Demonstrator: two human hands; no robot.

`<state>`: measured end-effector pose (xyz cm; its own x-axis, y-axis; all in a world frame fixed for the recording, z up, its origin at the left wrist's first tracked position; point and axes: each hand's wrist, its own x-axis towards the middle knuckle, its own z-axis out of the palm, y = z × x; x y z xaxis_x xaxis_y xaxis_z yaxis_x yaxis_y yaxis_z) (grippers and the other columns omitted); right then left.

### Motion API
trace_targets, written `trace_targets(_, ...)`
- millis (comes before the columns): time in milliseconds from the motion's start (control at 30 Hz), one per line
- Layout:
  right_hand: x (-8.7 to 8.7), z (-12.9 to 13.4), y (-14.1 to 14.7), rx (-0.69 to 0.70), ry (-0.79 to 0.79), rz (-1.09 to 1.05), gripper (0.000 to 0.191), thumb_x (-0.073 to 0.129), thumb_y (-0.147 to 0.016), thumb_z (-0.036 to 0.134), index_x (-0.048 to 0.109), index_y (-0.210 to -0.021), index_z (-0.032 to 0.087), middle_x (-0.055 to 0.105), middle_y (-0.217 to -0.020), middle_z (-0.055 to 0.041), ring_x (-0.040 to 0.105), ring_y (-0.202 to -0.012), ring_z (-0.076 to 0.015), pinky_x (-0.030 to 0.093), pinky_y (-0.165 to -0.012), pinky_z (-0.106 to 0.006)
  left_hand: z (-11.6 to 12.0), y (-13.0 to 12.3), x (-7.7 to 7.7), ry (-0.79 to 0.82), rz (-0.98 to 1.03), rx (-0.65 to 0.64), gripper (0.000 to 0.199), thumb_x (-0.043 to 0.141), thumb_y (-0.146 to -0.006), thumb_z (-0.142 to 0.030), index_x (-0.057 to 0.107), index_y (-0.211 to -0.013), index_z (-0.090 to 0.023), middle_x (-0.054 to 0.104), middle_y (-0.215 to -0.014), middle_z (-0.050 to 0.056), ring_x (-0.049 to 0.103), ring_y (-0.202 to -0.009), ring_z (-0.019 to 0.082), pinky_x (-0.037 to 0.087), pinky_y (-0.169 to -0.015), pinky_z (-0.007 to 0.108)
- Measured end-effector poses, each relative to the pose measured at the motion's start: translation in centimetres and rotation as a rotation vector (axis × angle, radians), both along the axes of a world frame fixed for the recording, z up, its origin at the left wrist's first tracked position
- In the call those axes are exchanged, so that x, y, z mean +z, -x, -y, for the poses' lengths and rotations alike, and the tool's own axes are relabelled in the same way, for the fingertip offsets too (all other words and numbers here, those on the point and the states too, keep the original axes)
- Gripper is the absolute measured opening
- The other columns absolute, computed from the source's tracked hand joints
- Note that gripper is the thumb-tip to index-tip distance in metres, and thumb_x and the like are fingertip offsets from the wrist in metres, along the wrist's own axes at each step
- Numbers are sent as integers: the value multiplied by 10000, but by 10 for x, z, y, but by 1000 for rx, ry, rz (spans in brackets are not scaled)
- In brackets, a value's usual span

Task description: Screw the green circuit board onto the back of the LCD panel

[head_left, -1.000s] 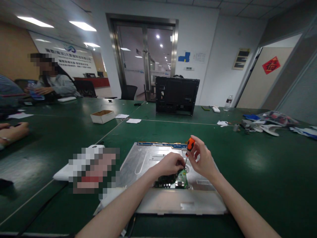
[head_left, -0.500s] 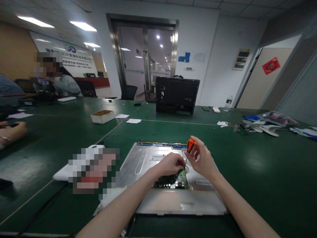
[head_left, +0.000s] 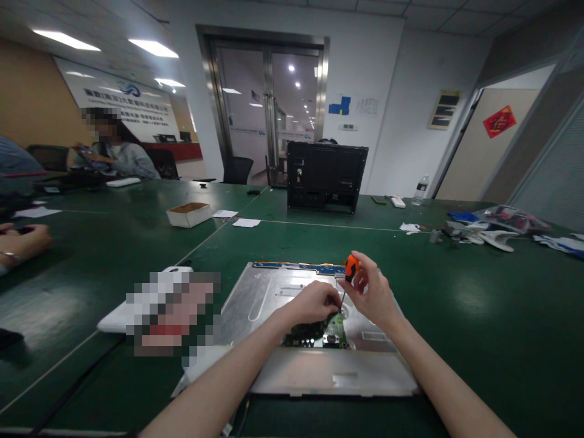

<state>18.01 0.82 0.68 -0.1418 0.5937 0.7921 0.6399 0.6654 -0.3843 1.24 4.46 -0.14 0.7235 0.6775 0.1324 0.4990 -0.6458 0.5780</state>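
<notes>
My right hand [head_left: 375, 292] grips the orange and black handle of a screwdriver [head_left: 351, 267], its thin shaft pointing down to the upper edge of a green circuit board [head_left: 336, 333]. Close beside the tip, my left hand [head_left: 314, 302] has its fingers pinched together. Whether they hold the tip, a screw or something else is hidden. The board sits on the silver metal back of a flat display panel [head_left: 296, 372] lying on the table. Along the panel's far edge runs a narrow blue circuit strip [head_left: 314, 267]. My left forearm and hand cover part of the board.
A black monitor housing [head_left: 326, 176] stands upright across the green table [head_left: 456, 298]. To the left are a white device [head_left: 118, 313], partly blurred out, and an open carton [head_left: 189, 216]. Plastic parts [head_left: 497, 238] and a bottle [head_left: 420, 190] stand right. Another person's hand [head_left: 25, 246] shows far left.
The screwdriver handle has turned slightly in my right fingers, showing more orange. Both my hands stay in place. A person seated at the back left has shifted a little to the right.
</notes>
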Motion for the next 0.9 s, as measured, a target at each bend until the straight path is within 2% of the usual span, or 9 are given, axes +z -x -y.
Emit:
trace_targets(233,3,4,1,32,19,6,588,519,-829,159,265,-1357,203,518,-636,65,500,-462,-104,391,-456,-206,1,0,0,-1,-12,-2,168,605,-701,-67,722,-787,-150,703,-729,19,607,-666,153,422,-630,210)
trace_targets(567,-1,0,2,-37,-9,19,547,595,-827,269,327,-1300,211,491,-602,83,481,-429,-96,367,-429,-192,2,0,1,-27,-28,5,142,603,-717,-89,706,-783,-160,697,-746,18,610,-698,163,417,-648,220)
trace_targets(767,4,5,2,25,-1,14,544,519,-838,184,286,-1330,193,532,-628,58,508,-463,-107,394,-447,-206,1,-1,1,-32,-31,-1,142,606,-714,-91,708,-776,-169,696,-735,13,604,-684,161,416,-650,222)
trace_targets(900,5,6,4,15,-8,10,537,509,-835,172,285,-1322,195,514,-616,69,498,-446,-101,386,-435,-198,1,-1,1,-32,-31,-9,145,610,-710,-87,711,-777,-168,702,-743,14,606,-682,161,416,-642,220)
